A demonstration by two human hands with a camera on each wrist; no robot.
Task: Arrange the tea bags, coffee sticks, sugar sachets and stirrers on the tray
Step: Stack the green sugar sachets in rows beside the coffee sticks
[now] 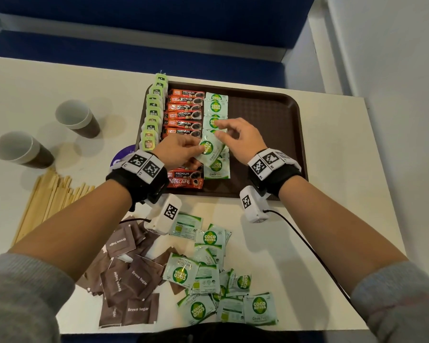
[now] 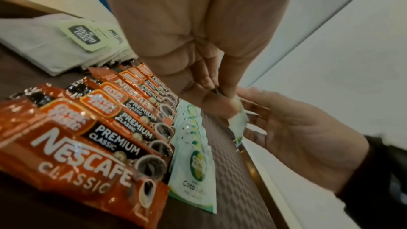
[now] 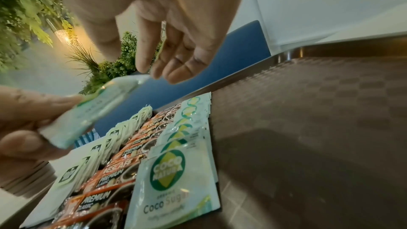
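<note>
Near table edge: loose green-and-white coco sugar sachets (image 1: 216, 280) are scattered on the white table (image 1: 344, 169), with a heap of brown sugar sachets (image 1: 126, 280) just beside them on the left.
Left of the heaps: wooden stirrers (image 1: 50, 196) are laid in a fan on the table, off the tray.
Tray: a brown tray (image 1: 270, 115) is set beyond the heaps; its right part is bare.
Left hand: the left hand (image 1: 176, 151) is held over the tray's near half, and one coco sachet (image 1: 208, 148) is pinched between its thumb and fingers, tilted above the row.
Right hand: the right hand (image 1: 238, 137) is held just beside that sachet with fingers loosely curled; the fingertips (image 3: 143, 65) are seen close to the sachet's upper edge, but whether it is gripped cannot be told.
Sachet row: coco sachets (image 3: 178, 177) are laid overlapping in a column down the tray's middle.
Coffee sticks: red coffee sticks (image 1: 186, 112) are lined up in a column touching the sachet row on its left.
Tea bags: green-tagged tea bags (image 1: 154, 112) are stacked overlapping along the tray's left rim.
Far left: two paper cups (image 1: 77, 118) are placed on the table, well apart from the tray.
</note>
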